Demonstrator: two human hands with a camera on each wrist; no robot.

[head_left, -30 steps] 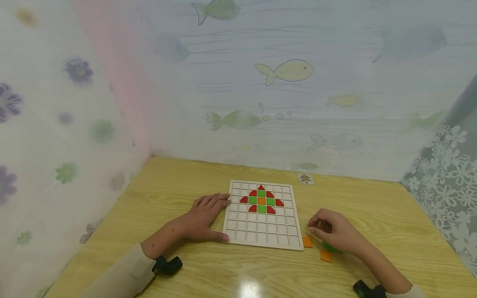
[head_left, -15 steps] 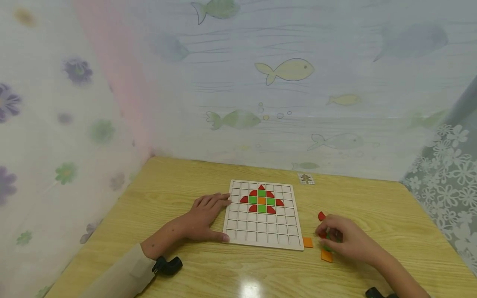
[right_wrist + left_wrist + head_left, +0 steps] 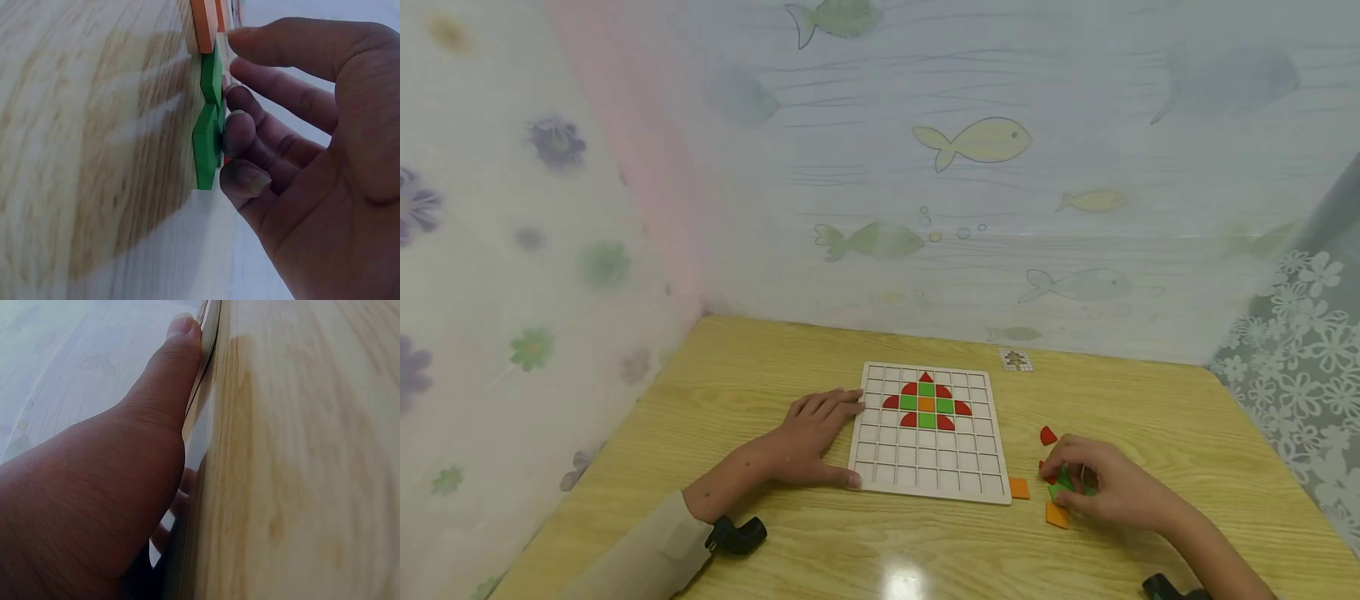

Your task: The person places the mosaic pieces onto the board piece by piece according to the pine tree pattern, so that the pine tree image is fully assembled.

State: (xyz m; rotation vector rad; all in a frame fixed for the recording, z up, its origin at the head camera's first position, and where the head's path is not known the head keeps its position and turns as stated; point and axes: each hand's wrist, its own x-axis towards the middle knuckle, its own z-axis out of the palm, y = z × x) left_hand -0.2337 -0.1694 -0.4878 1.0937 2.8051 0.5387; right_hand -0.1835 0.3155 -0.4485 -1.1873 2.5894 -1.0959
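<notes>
A pale grid board (image 3: 917, 477) lies on the table, with red, green and orange pieces set in a tree-like pattern in its upper part. My left hand (image 3: 811, 437) rests flat at its left side, fingertips and thumb on the edge. Right of the board, my right hand (image 3: 1108, 483) hovers low over loose pieces, fingers loosely bent and thumb apart from them. Its fingertips are right at the green tiles (image 3: 205, 147) in the right wrist view. A red piece (image 3: 1047, 472) shows by the index finger; an orange tile (image 3: 1056, 516) lies below the thumb. The hand hides part of the cluster.
Another orange tile (image 3: 1019, 488) lies against the board's lower right corner. A red quarter-round piece (image 3: 1048, 436) sits beyond the right hand. A small pattern card (image 3: 1016, 360) lies at the table's back edge, before the fish-printed wall covering (image 3: 880, 283).
My right hand has moved right and toward me, from beside the board to over the loose pieces, uncovering red ones. The left hand and the board have stayed put.
</notes>
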